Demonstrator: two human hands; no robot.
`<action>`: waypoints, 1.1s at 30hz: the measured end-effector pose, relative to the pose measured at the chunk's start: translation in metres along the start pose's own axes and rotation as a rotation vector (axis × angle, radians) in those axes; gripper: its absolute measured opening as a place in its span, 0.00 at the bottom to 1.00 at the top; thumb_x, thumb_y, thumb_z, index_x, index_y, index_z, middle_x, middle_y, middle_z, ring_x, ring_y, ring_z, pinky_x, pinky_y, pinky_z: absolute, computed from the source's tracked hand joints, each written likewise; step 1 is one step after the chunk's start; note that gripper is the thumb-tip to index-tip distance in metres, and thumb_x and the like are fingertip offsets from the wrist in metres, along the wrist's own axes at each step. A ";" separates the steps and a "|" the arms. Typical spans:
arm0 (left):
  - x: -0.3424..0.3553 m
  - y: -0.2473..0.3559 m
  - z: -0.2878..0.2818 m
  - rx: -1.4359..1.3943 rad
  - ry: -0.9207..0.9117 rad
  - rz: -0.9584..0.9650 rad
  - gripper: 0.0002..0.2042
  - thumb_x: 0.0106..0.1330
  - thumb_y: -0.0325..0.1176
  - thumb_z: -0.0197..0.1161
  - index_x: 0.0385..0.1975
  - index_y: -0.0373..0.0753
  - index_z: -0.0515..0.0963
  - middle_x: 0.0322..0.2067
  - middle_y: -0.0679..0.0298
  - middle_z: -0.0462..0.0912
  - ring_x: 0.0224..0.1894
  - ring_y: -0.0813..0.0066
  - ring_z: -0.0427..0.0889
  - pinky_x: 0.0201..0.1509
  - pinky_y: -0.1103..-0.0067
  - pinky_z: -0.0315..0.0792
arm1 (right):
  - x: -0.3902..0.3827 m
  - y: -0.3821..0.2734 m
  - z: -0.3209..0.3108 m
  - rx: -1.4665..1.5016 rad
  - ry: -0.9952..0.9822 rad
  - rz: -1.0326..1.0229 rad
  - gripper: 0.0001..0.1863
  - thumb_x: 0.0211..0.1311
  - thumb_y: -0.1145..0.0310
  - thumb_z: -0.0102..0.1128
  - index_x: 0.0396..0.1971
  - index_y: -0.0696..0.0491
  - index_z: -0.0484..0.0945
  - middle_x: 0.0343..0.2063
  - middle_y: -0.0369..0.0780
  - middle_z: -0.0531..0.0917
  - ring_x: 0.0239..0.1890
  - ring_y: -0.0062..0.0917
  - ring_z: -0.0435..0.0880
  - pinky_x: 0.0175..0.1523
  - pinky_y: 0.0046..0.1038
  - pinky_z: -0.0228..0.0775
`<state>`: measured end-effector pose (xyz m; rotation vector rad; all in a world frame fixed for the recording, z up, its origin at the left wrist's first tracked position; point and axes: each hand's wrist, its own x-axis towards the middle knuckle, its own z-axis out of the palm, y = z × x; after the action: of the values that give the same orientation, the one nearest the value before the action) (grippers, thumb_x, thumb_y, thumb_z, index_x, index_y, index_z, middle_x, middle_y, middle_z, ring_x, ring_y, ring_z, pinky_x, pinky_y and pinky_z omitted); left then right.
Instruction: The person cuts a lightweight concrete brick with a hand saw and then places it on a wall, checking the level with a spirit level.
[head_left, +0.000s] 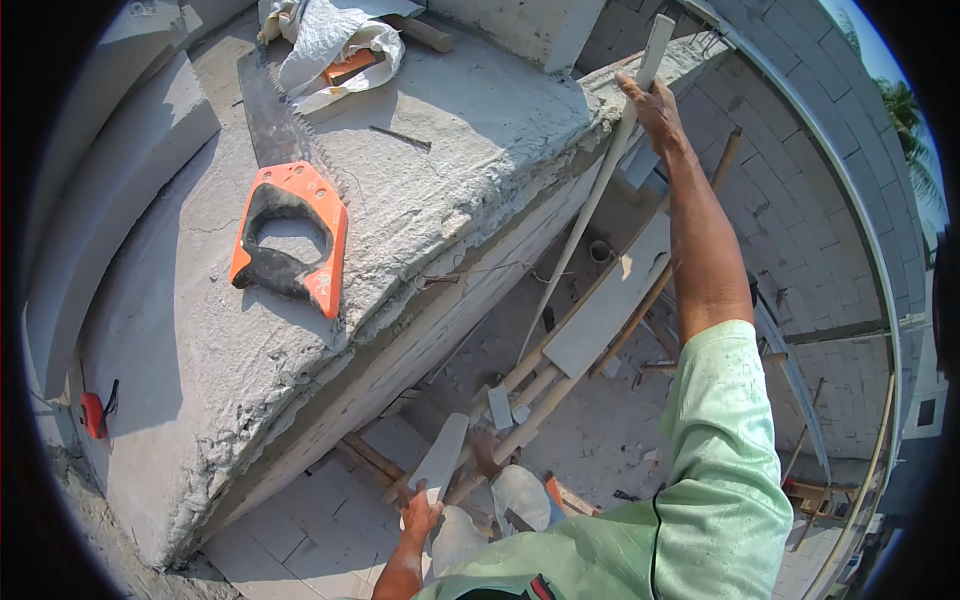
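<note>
My right hand (pixel 655 110) is raised at the far right end of the concrete ledge, its fingers closed around a long pale strip (pixel 600 180). The strip slants down beside the wall; I cannot tell its material. Low in front of me, my left hand (pixel 419 508) grips the lower end of a flat pale grey block piece (pixel 441 455). A handsaw (pixel 335 255) with an orange and black handle lies on the rough ledge (pixel 400 220), its toothed blade pointing away. Beyond the handle lies a thin dark metal rod (pixel 400 136).
A crumpled white sack (pixel 335 60) with something orange inside lies at the ledge's back. A red tape measure (pixel 93 414) sits far left. Below, a plank (pixel 612 300) and bamboo poles (pixel 520 440) span over a littered floor. A curved block wall (pixel 790 190) stands right.
</note>
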<state>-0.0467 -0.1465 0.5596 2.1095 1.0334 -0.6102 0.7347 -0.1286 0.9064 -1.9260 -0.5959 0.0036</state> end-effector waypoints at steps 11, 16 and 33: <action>0.016 -0.012 0.017 0.051 0.005 0.000 0.39 0.57 0.44 0.62 0.68 0.43 0.53 0.45 0.39 0.80 0.53 0.37 0.77 0.59 0.55 0.67 | -0.016 0.004 0.000 0.083 -0.009 -0.048 0.26 0.55 0.40 0.70 0.32 0.51 0.80 0.26 0.30 0.76 0.27 0.16 0.72 0.33 0.22 0.63; 0.011 0.008 -0.003 -0.191 -0.044 -0.145 0.39 0.50 0.42 0.71 0.64 0.44 0.63 0.59 0.36 0.59 0.64 0.34 0.58 0.68 0.52 0.57 | -0.023 0.010 -0.006 0.097 -0.078 -0.077 0.34 0.56 0.40 0.68 0.49 0.54 0.78 0.39 0.37 0.79 0.43 0.23 0.77 0.48 0.30 0.71; 0.042 0.029 -0.040 -0.069 0.188 -0.185 0.35 0.42 0.42 0.76 0.53 0.51 0.69 0.51 0.49 0.65 0.51 0.41 0.75 0.48 0.54 0.76 | -0.643 0.158 0.054 0.061 -0.334 1.309 0.33 0.58 0.52 0.69 0.56 0.60 0.73 0.40 0.39 0.81 0.37 0.22 0.79 0.37 0.27 0.72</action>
<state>0.0054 -0.1086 0.5686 2.0551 1.3467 -0.4627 0.2214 -0.3911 0.5764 -1.9394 0.5365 1.1544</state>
